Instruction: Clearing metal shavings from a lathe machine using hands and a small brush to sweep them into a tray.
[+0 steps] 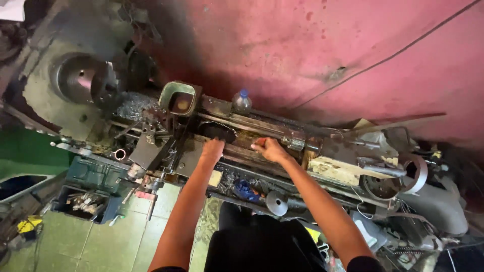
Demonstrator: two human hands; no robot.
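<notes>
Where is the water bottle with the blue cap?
In the head view, the water bottle stands on the far side of the lathe bed, against the red wall, just beyond the right hand.

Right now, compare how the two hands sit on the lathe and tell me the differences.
The left hand lies flat and open, fingers spread on the dark carriage surface; the right hand is curled into a fist around a part on the lathe bed. The left hand sits nearer the chuck; the right hand sits nearer the tailstock end, below the plastic bottle. Both are bare, with arms stretched forward.
</notes>
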